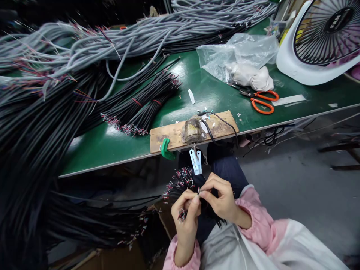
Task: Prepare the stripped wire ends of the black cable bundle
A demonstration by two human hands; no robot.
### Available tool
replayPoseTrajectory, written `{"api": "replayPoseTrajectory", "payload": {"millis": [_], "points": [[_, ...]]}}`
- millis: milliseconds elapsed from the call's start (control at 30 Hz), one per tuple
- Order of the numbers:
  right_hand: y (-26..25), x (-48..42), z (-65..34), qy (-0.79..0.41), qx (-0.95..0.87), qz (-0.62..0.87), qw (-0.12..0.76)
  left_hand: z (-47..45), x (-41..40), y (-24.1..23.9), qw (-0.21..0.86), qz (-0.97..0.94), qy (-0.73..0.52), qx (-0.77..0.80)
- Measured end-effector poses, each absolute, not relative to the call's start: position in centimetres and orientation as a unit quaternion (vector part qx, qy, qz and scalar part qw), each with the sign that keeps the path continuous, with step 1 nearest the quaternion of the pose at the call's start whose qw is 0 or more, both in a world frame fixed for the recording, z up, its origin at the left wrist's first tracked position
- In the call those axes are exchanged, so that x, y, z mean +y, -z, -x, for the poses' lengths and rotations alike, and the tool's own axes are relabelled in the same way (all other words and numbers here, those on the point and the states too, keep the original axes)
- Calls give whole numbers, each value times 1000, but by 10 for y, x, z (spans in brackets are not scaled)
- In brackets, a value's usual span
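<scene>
In front of my lap, my left hand (187, 210) is closed around several black cables whose stripped ends (182, 215) poke out between the fingers. Thumb and forefinger of that hand pinch one cable end with thin red and white wires (198, 189). My right hand (221, 193) meets it there, its fingertips pinched at the same wires. Behind my hands rests a bundle of black cables (181, 183) with red and white wire ends. Just beyond hangs a light blue clothes peg (196, 161) on the shaft of a small motor (192, 130) fixed to a wooden board (165, 137).
A green clamp (167, 149) holds the board at the edge of the green table (123, 150). Grey cables (135, 33) and black cable bundles (137, 99) cover the left and back. Orange-handled scissors (263, 103), a plastic bag (239, 48) and a white fan (298, 71) are at right.
</scene>
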State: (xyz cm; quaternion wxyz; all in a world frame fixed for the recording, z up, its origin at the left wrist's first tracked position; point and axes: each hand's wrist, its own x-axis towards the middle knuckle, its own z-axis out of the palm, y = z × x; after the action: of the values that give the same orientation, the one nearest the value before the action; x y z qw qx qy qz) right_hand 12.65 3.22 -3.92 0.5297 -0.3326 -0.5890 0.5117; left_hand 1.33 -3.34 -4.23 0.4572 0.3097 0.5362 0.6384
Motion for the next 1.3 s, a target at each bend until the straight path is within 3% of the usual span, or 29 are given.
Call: {"api": "replayPoseTrajectory", "payload": {"millis": [400,467,667,733,900,1300], "points": [[44,26,-121,-645,-482,299,512,-18,-37,38,409,-365,-613,569],[43,25,-123,-600,-519,309,525,-18,-37,37,410,-360,-616,568],[40,27,-131,-307,-709,276,572,-18,-37,35,466,-303,-607,568],[41,29,-133,-337,-715,268,551,-17,-37,33,486,-283,-606,562],[47,35,-138,-550,-611,297,486,-12,-34,27,492,-274,-628,537],[35,44,-138,-588,-595,267,479,-6,-28,24,516,-298,-560,576]]}}
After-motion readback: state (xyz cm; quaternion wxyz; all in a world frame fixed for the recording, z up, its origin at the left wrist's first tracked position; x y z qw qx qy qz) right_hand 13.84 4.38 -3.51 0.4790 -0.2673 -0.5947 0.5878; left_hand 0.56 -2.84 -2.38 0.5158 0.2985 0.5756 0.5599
